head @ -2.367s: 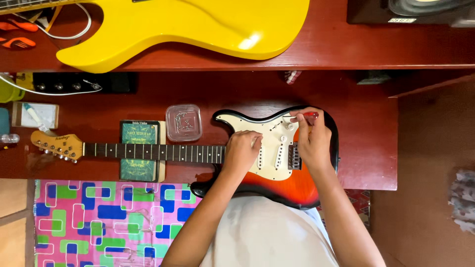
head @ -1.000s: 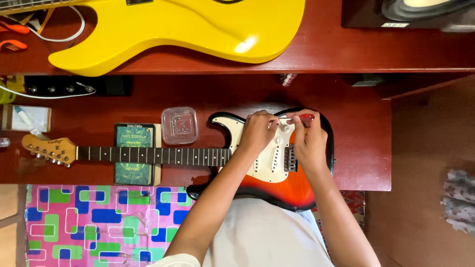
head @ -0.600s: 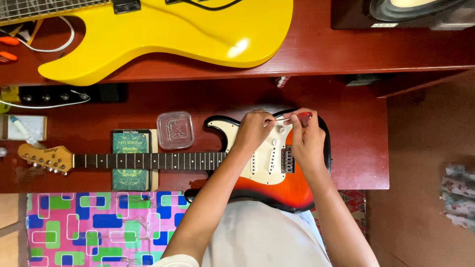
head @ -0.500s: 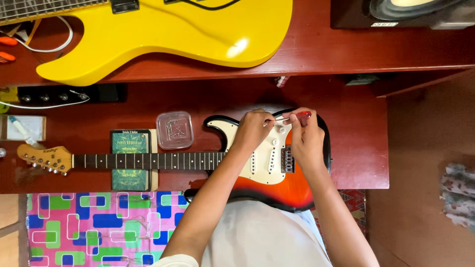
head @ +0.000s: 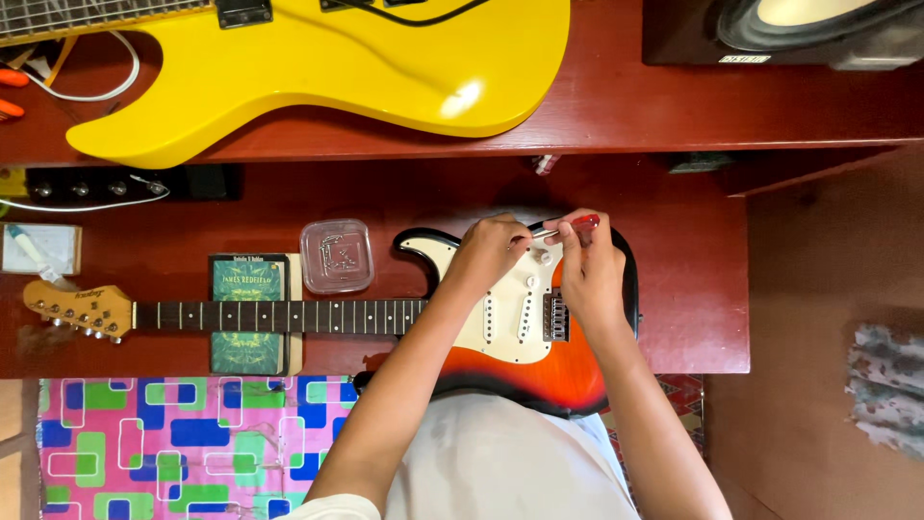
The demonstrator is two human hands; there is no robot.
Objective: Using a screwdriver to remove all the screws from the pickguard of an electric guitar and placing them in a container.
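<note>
Red-handled screwdriver (head: 576, 225) is pinched in the right hand (head: 589, 274) over the sunburst guitar (head: 539, 327) on the desk (head: 693, 289); left hand (head: 489, 252) is pressed on it. Tip's probably hidden by fingers. Plastic box (head: 336, 255) and book (head: 248, 313) are parked beside.

One view only, head-worn. Looks straight down from above the person's chest onto a red desk (head: 693, 289). Mid-range: whole sunburst guitar (head: 520, 327) fits in frame, body centred, neck running left. Upper shelf with yellow guitar (head: 318, 67) along the top edge; floor at right; patterned cloth (head: 173, 443) bottom left.
</note>
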